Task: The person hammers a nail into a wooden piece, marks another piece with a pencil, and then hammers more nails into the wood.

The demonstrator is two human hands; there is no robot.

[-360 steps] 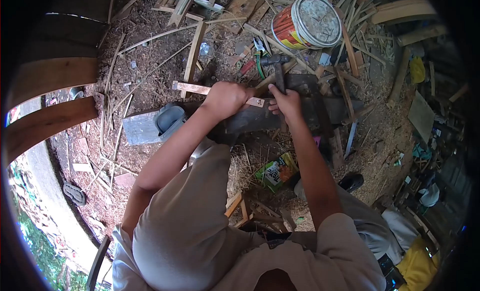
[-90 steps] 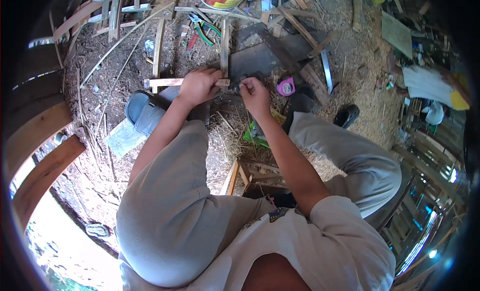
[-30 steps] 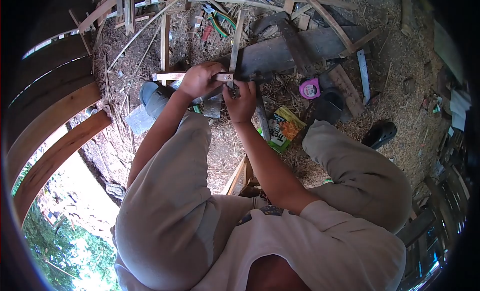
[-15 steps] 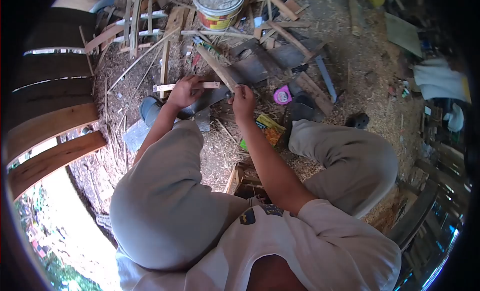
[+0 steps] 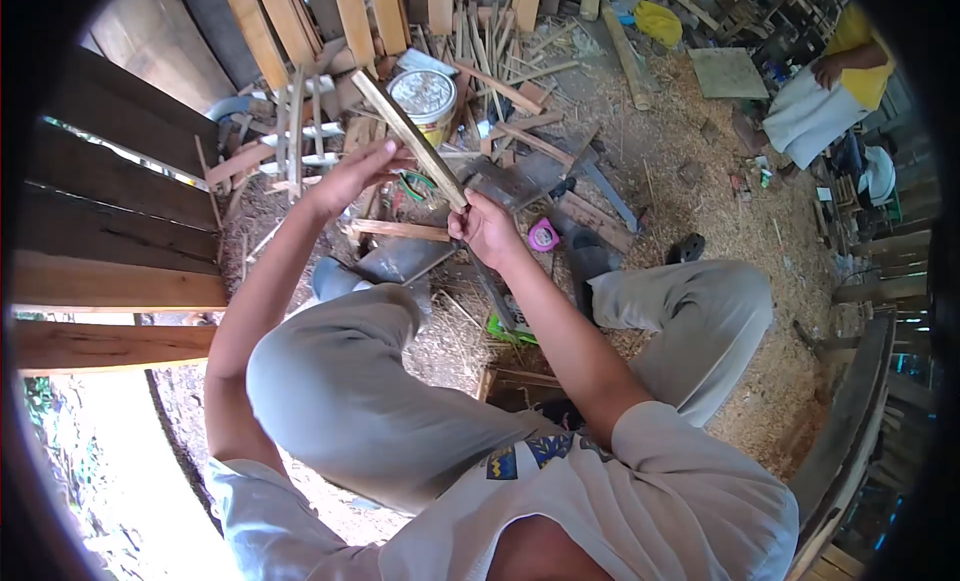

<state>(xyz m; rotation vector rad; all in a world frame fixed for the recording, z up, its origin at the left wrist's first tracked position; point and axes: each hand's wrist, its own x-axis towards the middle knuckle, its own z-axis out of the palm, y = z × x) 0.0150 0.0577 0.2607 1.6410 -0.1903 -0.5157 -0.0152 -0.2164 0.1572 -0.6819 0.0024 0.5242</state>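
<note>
My right hand (image 5: 487, 228) is closed round the lower end of a pale wooden stick (image 5: 410, 136), which slants up and to the left. A narrow dark strip (image 5: 492, 293) runs down from beneath this hand; whether it joins the stick I cannot tell. My left hand (image 5: 350, 178) is raised beside the stick, fingers stretched out and apart, holding nothing. Below it a short flat wooden strip (image 5: 402, 229) lies across a dark grey board (image 5: 405, 259). A pink tape measure (image 5: 543, 235) rests on the ground right of my right hand.
A white bucket (image 5: 423, 96) stands ahead among scattered wood offcuts. Right of it lie a grey-blue saw blade (image 5: 612, 196) and a brown plank (image 5: 597, 221). A green packet (image 5: 510, 331) is between my legs. Another person in yellow (image 5: 868, 66) is at the far right.
My left hand has let go of the short wooden strip and lifted up beside the stick. My right hand has raised the stick. The view has tilted up, bringing the other person into sight.
</note>
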